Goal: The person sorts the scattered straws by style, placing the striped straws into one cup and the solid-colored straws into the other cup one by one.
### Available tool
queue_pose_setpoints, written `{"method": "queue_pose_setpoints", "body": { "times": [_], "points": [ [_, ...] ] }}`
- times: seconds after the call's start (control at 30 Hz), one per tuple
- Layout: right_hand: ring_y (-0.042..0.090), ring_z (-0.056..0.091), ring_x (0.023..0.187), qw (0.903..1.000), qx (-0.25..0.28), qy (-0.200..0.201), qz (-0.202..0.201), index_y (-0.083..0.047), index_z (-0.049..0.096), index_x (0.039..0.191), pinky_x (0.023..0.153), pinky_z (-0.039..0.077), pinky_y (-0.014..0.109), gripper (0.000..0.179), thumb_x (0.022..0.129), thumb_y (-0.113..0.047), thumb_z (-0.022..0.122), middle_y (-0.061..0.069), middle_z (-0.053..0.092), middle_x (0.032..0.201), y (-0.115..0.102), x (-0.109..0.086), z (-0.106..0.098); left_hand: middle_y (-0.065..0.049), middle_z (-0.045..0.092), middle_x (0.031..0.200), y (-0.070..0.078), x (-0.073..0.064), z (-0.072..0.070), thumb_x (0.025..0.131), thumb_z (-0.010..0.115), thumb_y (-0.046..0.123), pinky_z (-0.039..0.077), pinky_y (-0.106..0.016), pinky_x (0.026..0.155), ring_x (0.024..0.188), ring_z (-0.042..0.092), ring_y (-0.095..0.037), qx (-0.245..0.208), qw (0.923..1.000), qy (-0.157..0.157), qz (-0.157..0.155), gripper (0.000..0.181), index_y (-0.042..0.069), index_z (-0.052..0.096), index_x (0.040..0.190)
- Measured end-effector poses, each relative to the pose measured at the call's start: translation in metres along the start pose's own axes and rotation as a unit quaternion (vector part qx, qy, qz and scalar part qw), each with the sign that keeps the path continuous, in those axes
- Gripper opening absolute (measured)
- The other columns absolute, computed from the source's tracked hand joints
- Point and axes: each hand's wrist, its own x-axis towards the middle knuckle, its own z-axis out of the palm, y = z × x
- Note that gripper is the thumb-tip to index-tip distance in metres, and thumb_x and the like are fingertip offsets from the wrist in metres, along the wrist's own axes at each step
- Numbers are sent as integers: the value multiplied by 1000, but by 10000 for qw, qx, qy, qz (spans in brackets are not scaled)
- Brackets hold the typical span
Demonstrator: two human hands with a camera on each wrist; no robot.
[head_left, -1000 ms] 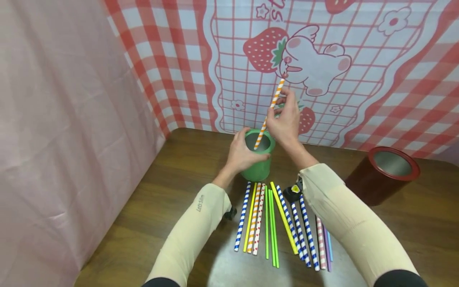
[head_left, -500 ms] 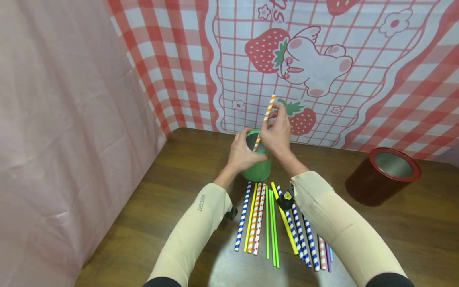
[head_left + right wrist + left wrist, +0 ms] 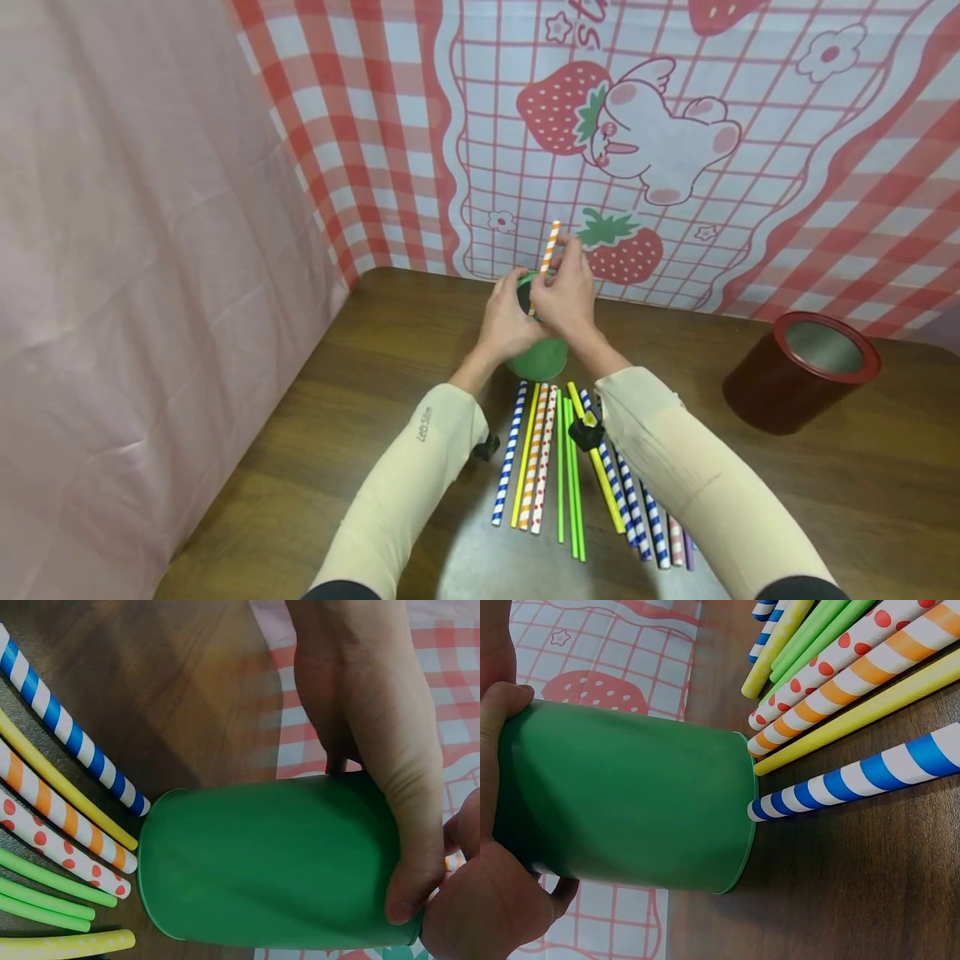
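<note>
A green can (image 3: 538,360) stands on the table near the back cloth. My left hand (image 3: 506,321) grips it around the upper part, its thumb across the near side in the right wrist view. Over the can's mouth my right hand (image 3: 567,292) pinches an orange-and-white striped paper straw (image 3: 551,246). The straw leans slightly right, its upper end above the fingers and its lower end hidden in the can. In the left wrist view, a blue-striped straw (image 3: 855,780), a yellow straw (image 3: 855,716) and a red-dotted straw (image 3: 825,671) lie with their ends by the can's base.
More straws lie in a loose row toward me, among them several light green straws (image 3: 573,492), a thicker yellow straw (image 3: 600,467) and blue-striped ones partly under my right forearm. A dark red can (image 3: 780,383) stands at the right. A checkered cloth (image 3: 405,125) hangs behind the table.
My right hand has moved down and left with the striped straw, which now sits deeper in the green can. The left hand keeps its grip on the can.
</note>
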Motion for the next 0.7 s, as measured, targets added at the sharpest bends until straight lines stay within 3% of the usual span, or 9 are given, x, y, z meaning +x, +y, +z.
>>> {"method": "queue_pose_setpoints", "body": {
  "times": [0.33, 0.7],
  "points": [
    [33, 55, 95, 9974, -403, -514, 290, -2, 42, 132, 84, 46, 46, 56, 78, -8, 60, 17, 59, 107, -1, 0, 0, -16, 42, 140, -1, 0, 0, 63, 86, 30, 42, -39, 103, 123, 47, -29, -64, 10000, -47, 25, 96, 6, 38, 142],
    [33, 55, 100, 9958, -390, -593, 579, -2, 43, 133, 90, 45, 45, 59, 78, -12, 62, 18, 61, 111, -4, 3, -5, -13, 42, 141, -1, -2, 0, 61, 88, 35, 41, -39, 104, 125, 46, -28, -68, 9999, -51, -58, 99, 9, 37, 142]
  ]
}}
